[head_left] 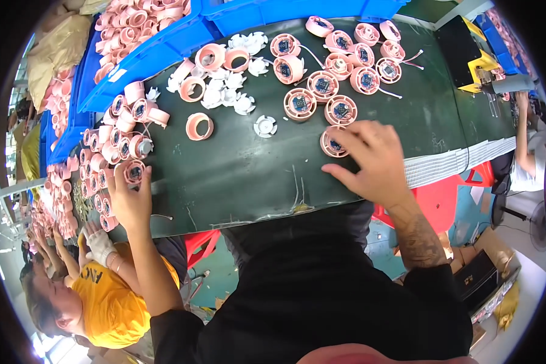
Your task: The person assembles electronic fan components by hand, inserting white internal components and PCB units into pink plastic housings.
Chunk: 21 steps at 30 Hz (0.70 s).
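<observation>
My left hand [131, 203] is at the left pile, with its fingers closed around a pink round housing [133, 172] that has a small dark circuit board inside. More such pink housings [125, 147] are heaped just beyond it, some with thin white wires. My right hand [373, 161] has its thumb and fingers spread. Its fingertips reach over the edge of another pink housing with a blue circuit board [332, 146]; whether they touch it I cannot tell. Farther off, several similar housings [300, 104] stand grouped with their boards facing up.
White finned plastic parts [227, 91] and bare pink rings [199, 127] lie mid-table; one white part [265, 127] lies apart. Blue bins [164, 48] line the far edge. A co-worker in a yellow shirt [118, 309] sits at left. A red stool [428, 203] stands under the table's right side.
</observation>
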Tool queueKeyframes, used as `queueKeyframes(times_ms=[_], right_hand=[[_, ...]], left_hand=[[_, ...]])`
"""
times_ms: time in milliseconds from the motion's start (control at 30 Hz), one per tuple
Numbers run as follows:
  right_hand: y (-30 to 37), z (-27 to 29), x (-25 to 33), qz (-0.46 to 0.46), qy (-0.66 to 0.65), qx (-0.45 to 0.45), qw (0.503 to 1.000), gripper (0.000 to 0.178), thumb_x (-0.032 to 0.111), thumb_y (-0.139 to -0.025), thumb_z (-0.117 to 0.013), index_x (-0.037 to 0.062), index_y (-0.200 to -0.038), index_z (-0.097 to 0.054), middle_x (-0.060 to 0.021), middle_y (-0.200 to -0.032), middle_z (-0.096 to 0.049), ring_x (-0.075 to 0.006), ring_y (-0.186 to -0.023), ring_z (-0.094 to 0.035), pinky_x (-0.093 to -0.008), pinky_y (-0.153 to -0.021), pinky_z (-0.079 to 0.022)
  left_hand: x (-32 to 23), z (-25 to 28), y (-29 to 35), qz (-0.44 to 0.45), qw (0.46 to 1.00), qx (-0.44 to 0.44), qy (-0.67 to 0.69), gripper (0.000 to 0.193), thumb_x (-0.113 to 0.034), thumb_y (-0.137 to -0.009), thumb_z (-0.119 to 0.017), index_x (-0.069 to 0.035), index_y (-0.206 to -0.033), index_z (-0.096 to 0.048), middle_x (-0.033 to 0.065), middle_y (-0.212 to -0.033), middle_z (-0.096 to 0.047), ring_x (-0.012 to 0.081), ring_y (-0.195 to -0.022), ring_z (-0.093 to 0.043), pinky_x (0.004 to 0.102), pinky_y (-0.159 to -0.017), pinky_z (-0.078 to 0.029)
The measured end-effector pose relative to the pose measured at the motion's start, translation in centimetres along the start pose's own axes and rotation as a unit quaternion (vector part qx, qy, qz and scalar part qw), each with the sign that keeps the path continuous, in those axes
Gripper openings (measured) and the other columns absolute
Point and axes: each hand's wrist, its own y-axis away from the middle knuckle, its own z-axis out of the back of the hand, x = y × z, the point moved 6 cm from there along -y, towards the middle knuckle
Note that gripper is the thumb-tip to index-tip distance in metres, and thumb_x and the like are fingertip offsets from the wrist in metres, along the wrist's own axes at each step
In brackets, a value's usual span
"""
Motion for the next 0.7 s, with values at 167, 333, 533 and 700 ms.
queueKeyframes(times_ms=[167, 333, 533, 700], right_hand=[[1.3, -0.7, 0.4, -0.004, 0.028, -0.088, 0.996, 0.035, 0.017, -0.080, -0.081, 0.0154, -0.114, -0.073, 0.0000, -0.106, -0.069, -0.0199, -0.088, -0.067, -0.0389, -0.077, -0.047], [-1.2, -0.9, 4.0, 0.064, -0.306, -0.054, 0.948, 0.011, 0.021, -0.089, -0.073, 0.0152, -0.099, -0.076, -0.0038, -0.091, -0.072, -0.0270, -0.079, -0.066, -0.0401, -0.075, -0.049], [-6.2, -4.8, 9.0, 0.083, -0.265, 0.180, 0.944, 0.026, 0.036, -0.089, -0.069, 0.0122, -0.099, -0.073, -0.0078, -0.088, -0.069, -0.0302, -0.090, -0.063, -0.0464, -0.084, -0.047], [-11.4, -5.4, 4.2, 0.065, -0.177, -0.075, 0.979, 0.027, 0.026, -0.085, -0.076, 0.0083, -0.106, -0.074, -0.0135, -0.095, -0.071, -0.0354, -0.091, -0.068, -0.0475, -0.080, -0.054]], left_hand=[[-4.2, 0.9, 1.3, 0.018, 0.952, -0.065, 0.297, 0.026, -0.016, -0.094, -0.077, 0.000, -0.112, -0.068, 0.0039, -0.090, -0.060, 0.0120, -0.071, -0.046, 0.0268, -0.064, -0.040], [-17.2, -1.4, 6.0, -0.042, 0.689, 0.380, 0.616, 0.089, -0.075, -0.096, -0.048, 0.004, -0.138, -0.056, -0.0022, -0.084, -0.051, 0.0057, -0.064, -0.045, 0.0201, -0.056, -0.033], [-13.5, -8.4, 8.7, 0.095, 0.597, 0.371, 0.705, 0.062, -0.067, -0.106, -0.036, -0.014, -0.122, -0.065, -0.0001, -0.100, -0.069, 0.0126, -0.081, -0.063, 0.0253, -0.064, -0.046], [-10.3, -7.1, 7.7, 0.225, 0.352, 0.306, 0.855, 0.059, -0.049, -0.107, -0.040, -0.001, -0.138, -0.054, 0.0084, -0.097, -0.059, 0.0135, -0.061, -0.040, 0.0270, -0.052, -0.033]])
